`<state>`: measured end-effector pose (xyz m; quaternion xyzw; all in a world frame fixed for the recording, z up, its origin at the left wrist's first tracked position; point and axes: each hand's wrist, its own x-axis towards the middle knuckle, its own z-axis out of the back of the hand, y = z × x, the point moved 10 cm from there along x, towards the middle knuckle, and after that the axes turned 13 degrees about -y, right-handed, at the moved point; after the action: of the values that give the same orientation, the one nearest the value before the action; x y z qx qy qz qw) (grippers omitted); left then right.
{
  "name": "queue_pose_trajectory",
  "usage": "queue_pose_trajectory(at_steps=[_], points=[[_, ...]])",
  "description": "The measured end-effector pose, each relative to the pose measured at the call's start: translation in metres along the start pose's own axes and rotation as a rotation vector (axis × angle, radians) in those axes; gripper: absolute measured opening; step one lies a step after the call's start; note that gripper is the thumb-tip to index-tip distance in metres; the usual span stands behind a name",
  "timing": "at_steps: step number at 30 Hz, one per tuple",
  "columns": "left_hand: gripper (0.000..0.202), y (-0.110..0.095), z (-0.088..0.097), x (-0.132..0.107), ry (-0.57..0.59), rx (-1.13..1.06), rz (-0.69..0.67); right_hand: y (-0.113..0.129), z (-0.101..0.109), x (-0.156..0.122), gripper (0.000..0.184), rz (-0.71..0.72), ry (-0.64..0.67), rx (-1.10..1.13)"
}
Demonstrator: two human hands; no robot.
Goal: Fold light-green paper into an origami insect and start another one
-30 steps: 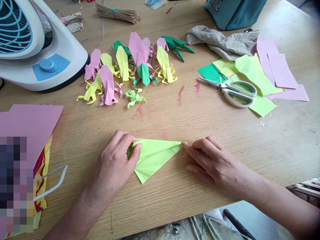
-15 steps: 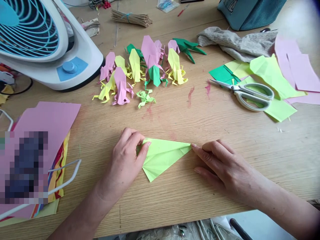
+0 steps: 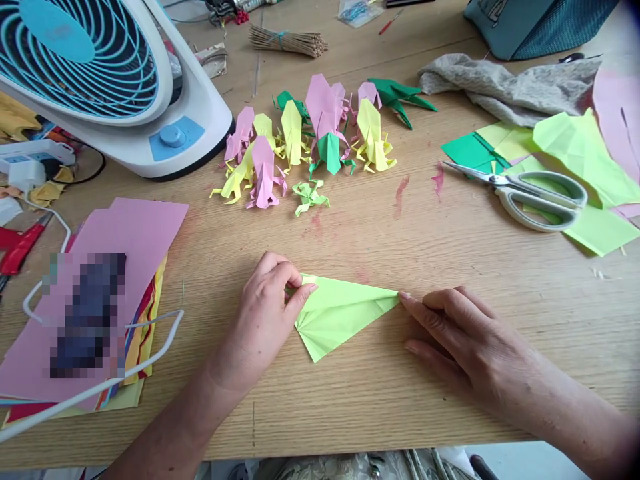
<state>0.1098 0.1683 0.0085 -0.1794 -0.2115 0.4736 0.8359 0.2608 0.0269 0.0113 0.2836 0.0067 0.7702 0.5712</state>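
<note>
A folded light-green paper (image 3: pixel 345 310), fan-creased at its left end and tapering to a point at the right, lies on the wooden table in front of me. My left hand (image 3: pixel 273 313) pinches its upper left corner between thumb and fingers. With the index fingertip, my right hand (image 3: pixel 465 340) touches the paper's right point; its thumb sits apart, lower down, and its other fingers are bent. Just beyond the paper is a small light-green origami frog (image 3: pixel 311 198). Behind it stand several pink, yellow and green folded paper figures, among them a pink one (image 3: pixel 265 173).
Grey-handled scissors (image 3: pixel 535 193) rest by green and yellow paper sheets (image 3: pixel 595 160) at the right. A grey cloth (image 3: pixel 485 87) lies behind them. At the left are a white and blue fan (image 3: pixel 195 130) and a pile of pink paper (image 3: pixel 135 230) crossed by a white cable (image 3: pixel 155 360).
The view has shifted left, so everything appears further to the right. Both hands keep the same hold and touch on the paper.
</note>
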Motion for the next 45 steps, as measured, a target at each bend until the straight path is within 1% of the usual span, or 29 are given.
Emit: queue_pose_trajectory(at_steps=[3, 5, 8, 12, 16, 18, 20, 21, 23, 26, 30, 33, 36, 40, 45], points=[[0.018, 0.001, 0.002, 0.001, -0.012, 0.01, 0.006, 0.001, 0.0, 0.001, 0.043, 0.008, -0.005, -0.004], [0.017, 0.002, 0.005, 0.001, -0.04, 0.017, 0.012, 0.001, 0.0, 0.001, 0.042, 0.012, -0.008, -0.013], [0.015, -0.001, 0.007, -0.001, -0.083, 0.011, -0.035, 0.001, 0.001, 0.0, 0.042, 0.018, -0.006, -0.031], [0.011, -0.016, 0.004, -0.006, -0.098, 0.011, -0.216, 0.002, 0.001, 0.0, 0.042, 0.035, 0.001, -0.041], [0.016, -0.029, 0.007, -0.01, -0.141, 0.076, -0.398, 0.001, 0.0, -0.002, 0.041, 0.023, 0.002, -0.036], [0.019, -0.038, 0.005, -0.017, -0.098, 0.104, -0.524, 0.0, 0.0, -0.002, 0.041, 0.016, 0.001, -0.031], [0.021, -0.046, -0.002, -0.027, -0.015, 0.149, -0.656, 0.0, 0.0, -0.001, 0.04, 0.01, 0.003, -0.027], [0.023, -0.049, -0.005, -0.032, 0.018, 0.188, -0.705, -0.001, 0.0, -0.001, 0.04, 0.007, 0.005, -0.024], [0.027, -0.051, -0.009, -0.038, 0.051, 0.297, -0.753, -0.001, 0.0, 0.0, 0.04, 0.006, 0.008, -0.02], [0.037, -0.054, -0.013, -0.044, 0.081, 0.445, -0.751, -0.001, -0.001, 0.0, 0.041, 0.011, 0.017, -0.028], [0.059, -0.062, -0.018, -0.048, 0.126, 0.562, -0.672, 0.0, -0.002, 0.0, 0.04, 0.022, 0.017, -0.032], [0.067, -0.066, -0.022, -0.05, 0.164, 0.586, -0.58, 0.0, -0.002, 0.002, 0.04, 0.02, 0.015, -0.029], [0.075, -0.068, -0.025, -0.052, 0.184, 0.58, -0.52, 0.0, 0.0, 0.002, 0.04, 0.02, 0.012, -0.027], [0.077, -0.069, -0.029, -0.051, 0.2, 0.576, -0.477, 0.0, -0.001, 0.002, 0.041, 0.028, 0.022, -0.037], [0.074, -0.072, -0.032, -0.053, 0.206, 0.631, -0.489, -0.001, -0.002, 0.001, 0.043, 0.029, 0.021, -0.028]])
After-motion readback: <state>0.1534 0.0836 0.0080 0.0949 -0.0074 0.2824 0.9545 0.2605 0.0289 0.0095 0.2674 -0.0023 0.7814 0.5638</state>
